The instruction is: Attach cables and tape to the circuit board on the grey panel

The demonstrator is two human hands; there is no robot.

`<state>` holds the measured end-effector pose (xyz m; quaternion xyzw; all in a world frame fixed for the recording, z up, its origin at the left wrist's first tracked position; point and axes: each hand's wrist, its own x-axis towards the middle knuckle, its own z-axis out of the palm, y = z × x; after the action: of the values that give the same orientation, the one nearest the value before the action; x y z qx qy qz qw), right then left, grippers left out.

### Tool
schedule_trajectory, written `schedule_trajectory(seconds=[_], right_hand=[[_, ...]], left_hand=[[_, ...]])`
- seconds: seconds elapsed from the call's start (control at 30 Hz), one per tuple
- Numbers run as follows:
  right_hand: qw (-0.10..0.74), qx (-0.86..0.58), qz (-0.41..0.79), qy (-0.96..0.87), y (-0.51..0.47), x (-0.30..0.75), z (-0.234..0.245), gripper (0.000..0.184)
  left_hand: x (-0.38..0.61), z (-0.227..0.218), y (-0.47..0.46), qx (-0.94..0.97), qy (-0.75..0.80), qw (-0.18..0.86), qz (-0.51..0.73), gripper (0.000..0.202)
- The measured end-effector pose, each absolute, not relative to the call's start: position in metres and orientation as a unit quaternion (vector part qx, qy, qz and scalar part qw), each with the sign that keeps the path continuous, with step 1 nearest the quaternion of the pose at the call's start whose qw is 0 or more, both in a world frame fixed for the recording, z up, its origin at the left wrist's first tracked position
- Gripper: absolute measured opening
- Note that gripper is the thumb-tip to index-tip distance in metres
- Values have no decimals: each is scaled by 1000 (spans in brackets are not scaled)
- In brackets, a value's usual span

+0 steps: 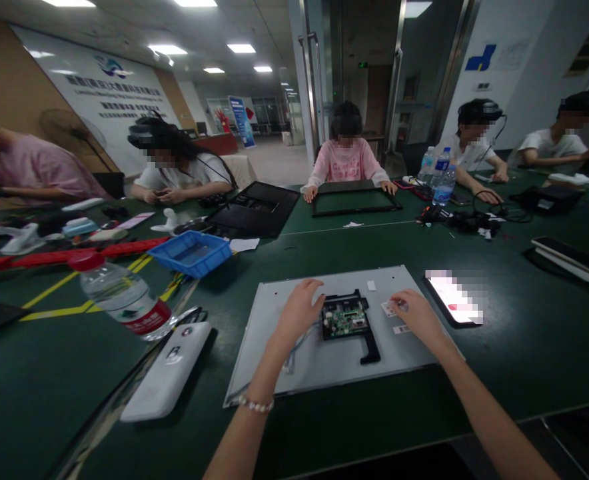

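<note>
A grey metal back panel (324, 360) lies flat on the green table in front of me. A small green circuit board (345, 321) in a black plastic frame sits in its middle. My left hand (299, 311) rests on the panel just left of the board, fingers curled down beside its edge. My right hand (414, 315) lies on the panel's right part, fingertips pressed on a small white sticker (390, 308). Thin wires (297, 347) run from the board under my left wrist.
A lit phone (455, 298) lies right of the panel. A water bottle (124, 298), a white remote-like case (167, 377) and a blue tray (193, 252) sit at my left. Several people work across the table with black frames (354, 199), bottles and cables.
</note>
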<state>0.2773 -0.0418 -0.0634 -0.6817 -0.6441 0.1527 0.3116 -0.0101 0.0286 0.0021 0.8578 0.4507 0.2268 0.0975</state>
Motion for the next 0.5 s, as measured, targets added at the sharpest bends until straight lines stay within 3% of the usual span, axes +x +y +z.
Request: schedule_trajectory(seconds=[0.3, 0.5], right_hand=[[318, -665, 100, -669, -34, 277, -61, 29], [250, -605, 105, -748, -3, 267, -48, 35]], left_hand=[[20, -30, 1, 893, 404, 68, 187, 47], [11, -38, 2, 860, 457, 98, 206, 61]])
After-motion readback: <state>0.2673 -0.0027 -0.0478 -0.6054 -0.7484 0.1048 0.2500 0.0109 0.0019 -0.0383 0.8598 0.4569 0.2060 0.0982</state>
